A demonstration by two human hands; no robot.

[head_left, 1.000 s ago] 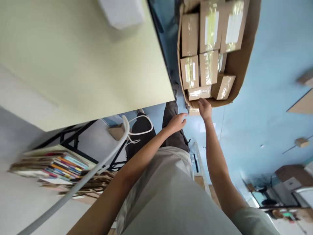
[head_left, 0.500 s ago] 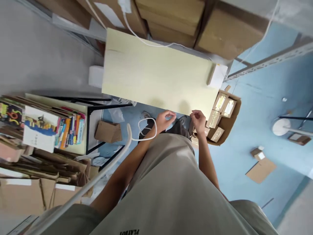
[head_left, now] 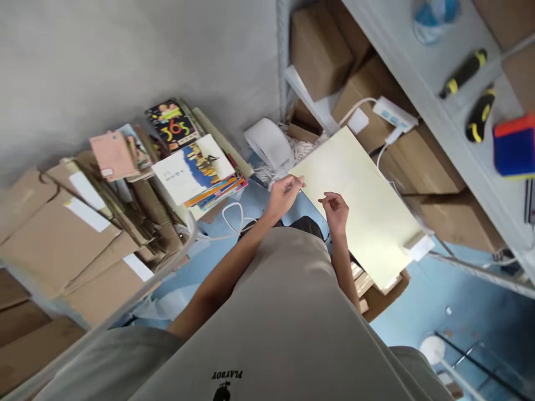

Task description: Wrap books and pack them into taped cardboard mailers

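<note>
Tabletop (head_left: pixel 363 206), pale yellow, one: in front of the person, close by both hands.
Left hand (head_left: pixel 286 197): fingers loosely curled, part-open, at tabletop's left corner. Right hand (head_left: pixel 335 211): fingers half-bent, part-open, over tabletop's near edge; contact cannot be told. White block (head_left: pixel 419 247): at tabletop's right end. Power strip (head_left: pixel 394 114): white, beyond tabletop. Carton (head_left: pixel 387 299): partly hidden by tabletop's right end. Books (head_left: pixel 194 170): stacked, left of tabletop.

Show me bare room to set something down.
Bare: the pale yellow tabletop, between the right hand and the white box at its right end. Crowded: cartons and power strip beyond the tabletop's back edge; book stack, left.
</note>
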